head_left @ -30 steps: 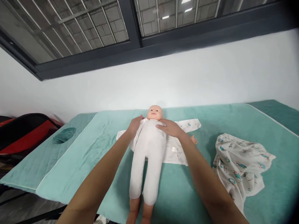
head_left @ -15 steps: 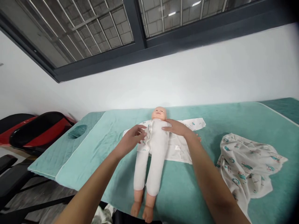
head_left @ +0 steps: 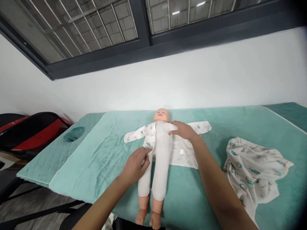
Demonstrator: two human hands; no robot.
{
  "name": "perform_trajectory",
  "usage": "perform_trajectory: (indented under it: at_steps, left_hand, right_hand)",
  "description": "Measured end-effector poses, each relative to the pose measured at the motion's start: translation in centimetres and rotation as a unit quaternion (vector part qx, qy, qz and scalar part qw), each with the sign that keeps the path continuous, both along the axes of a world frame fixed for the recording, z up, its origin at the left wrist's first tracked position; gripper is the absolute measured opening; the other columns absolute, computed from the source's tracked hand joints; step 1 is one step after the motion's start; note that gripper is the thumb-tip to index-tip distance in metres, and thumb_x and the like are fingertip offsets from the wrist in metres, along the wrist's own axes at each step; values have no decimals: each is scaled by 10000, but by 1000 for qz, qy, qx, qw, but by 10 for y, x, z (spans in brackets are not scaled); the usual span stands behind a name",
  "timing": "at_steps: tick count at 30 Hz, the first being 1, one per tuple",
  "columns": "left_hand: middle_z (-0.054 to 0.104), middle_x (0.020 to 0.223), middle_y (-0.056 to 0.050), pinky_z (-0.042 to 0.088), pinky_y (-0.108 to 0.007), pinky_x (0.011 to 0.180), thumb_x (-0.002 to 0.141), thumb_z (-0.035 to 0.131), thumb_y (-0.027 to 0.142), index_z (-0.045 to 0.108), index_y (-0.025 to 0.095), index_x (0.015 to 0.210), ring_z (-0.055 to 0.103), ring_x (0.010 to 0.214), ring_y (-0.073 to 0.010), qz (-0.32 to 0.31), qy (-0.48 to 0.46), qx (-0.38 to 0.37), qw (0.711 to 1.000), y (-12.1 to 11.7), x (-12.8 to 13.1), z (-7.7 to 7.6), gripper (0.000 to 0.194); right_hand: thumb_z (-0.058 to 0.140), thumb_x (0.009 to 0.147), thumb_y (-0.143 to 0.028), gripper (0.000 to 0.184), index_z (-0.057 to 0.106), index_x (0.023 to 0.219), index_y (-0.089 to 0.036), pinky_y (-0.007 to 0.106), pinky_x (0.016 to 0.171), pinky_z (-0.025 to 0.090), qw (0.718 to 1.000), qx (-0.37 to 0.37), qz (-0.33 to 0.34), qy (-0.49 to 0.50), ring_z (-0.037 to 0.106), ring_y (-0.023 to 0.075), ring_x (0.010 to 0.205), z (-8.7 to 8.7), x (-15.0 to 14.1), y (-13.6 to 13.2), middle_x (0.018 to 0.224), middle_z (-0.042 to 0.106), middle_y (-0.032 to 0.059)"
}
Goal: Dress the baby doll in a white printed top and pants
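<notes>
A baby doll (head_left: 161, 159) lies on its back with its head toward the wall, its body and upper legs white. A white baby shirt (head_left: 150, 131) with a teal print has one sleeve on the doll's left-side arm and its front panel over that side of the chest. Its other half (head_left: 183, 155) lies spread flat at the right. My left hand (head_left: 136, 164) is closed at the lower hem of the front panel, fingertips on the cloth. At the doll's right-side shoulder, my right hand (head_left: 184, 130) grips with the thumb on the chest; its other fingers are partly hidden.
The doll lies on a teal padded table (head_left: 100, 153) against a white wall. A crumpled printed cloth (head_left: 254, 169) is at the right. The table's left end has a face hole (head_left: 74, 134). Black and red chairs (head_left: 31, 134) stand beyond it, and a barred window (head_left: 103, 25) is above.
My left hand has moved down from the shirt's chest area to its hem, uncovering the sleeve. The right hand has stayed at the shoulder with only a slight shift.
</notes>
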State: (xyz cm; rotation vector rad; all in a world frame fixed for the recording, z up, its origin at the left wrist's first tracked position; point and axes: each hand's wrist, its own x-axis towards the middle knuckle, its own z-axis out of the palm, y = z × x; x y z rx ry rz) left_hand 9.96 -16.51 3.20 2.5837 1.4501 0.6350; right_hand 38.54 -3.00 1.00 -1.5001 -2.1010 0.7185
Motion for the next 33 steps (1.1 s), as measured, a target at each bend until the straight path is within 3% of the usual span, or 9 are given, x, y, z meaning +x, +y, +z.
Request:
perform_trajectory:
  at_steps: [6, 11, 14, 18, 22, 25, 27, 30, 33]
  left_hand:
    - [671, 888, -21, 477, -323, 818, 941, 414, 180, 649, 240, 1086, 600, 823, -162, -100, -53, -154, 982, -18, 8, 8, 282]
    - [665, 949, -33, 473, -298, 757, 957, 447, 362, 622, 220, 1061, 597, 828, -167, 84, -183, -148, 968, 14, 4, 8, 248]
    - [637, 911, -34, 449, -326, 732, 948, 442, 421, 563, 215, 1090, 583, 791, -188, 187, -128, -119, 967, 29, 3, 0, 278]
    - [615, 821, -6, 428, -326, 682, 959, 390, 500, 500, 225, 968, 575, 732, -190, 221, -100, -167, 956, 15, 6, -12, 296]
    - [574, 729, 18, 411, -306, 641, 968, 375, 511, 483, 230, 856, 533, 667, -169, 185, -113, -193, 957, -8, 7, -8, 321]
    - [548, 673, 24, 398, -295, 609, 975, 377, 477, 497, 228, 822, 507, 623, -159, 160, -104, -165, 968, -5, 17, 7, 316]
    - [595, 744, 9, 430, -302, 659, 978, 394, 427, 529, 225, 868, 554, 688, -166, 127, -88, -111, 982, 10, 35, 18, 267]
    - [641, 1071, -57, 460, -363, 888, 956, 448, 297, 558, 216, 1076, 583, 1027, -221, 19, -29, 9, 999, 49, 77, 27, 183]
    - [480, 1416, -102, 413, -402, 1018, 874, 534, 185, 348, 220, 1422, 455, 1290, -264, -80, 56, 49, 994, 96, 121, 24, 579]
  right_hand:
    - [631, 811, -582, 553, 547, 1263, -274, 338, 877, 431, 999, -19, -15, -21, 583, 270, 1153, -3, -2, 3, 1318, 620, 35]
    - [583, 808, -669, 557, 586, 1186, -260, 331, 803, 443, 996, -65, -20, -58, 623, 288, 1064, 7, 6, -3, 1226, 668, 62]
    - [678, 770, -551, 603, 561, 1273, -239, 320, 809, 450, 992, -97, 4, -77, 614, 296, 1104, 13, 21, -8, 1296, 637, 88]
    - [709, 738, -399, 603, 565, 1289, -200, 312, 802, 454, 986, -110, 3, -123, 617, 297, 1107, 14, 34, -8, 1322, 622, 111]
    - [646, 785, -443, 479, 592, 1224, -259, 312, 760, 436, 987, -61, -26, -148, 630, 279, 1052, 14, 30, -7, 1249, 664, 67]
    - [628, 798, -472, 418, 599, 1172, -287, 303, 722, 421, 987, -39, -55, -144, 636, 260, 996, 18, 27, -8, 1168, 691, 39]
    - [624, 803, -474, 406, 593, 1164, -290, 299, 703, 410, 986, -22, -67, -148, 637, 251, 961, 22, 26, -10, 1112, 704, 35]
    - [624, 806, -468, 402, 591, 1160, -282, 299, 689, 396, 984, 2, -62, -169, 637, 248, 936, 29, 22, -13, 1070, 711, 40]
    - [648, 790, -410, 400, 603, 1152, -246, 292, 678, 396, 983, 26, -52, -172, 640, 250, 931, 34, 18, -17, 1077, 711, 64]
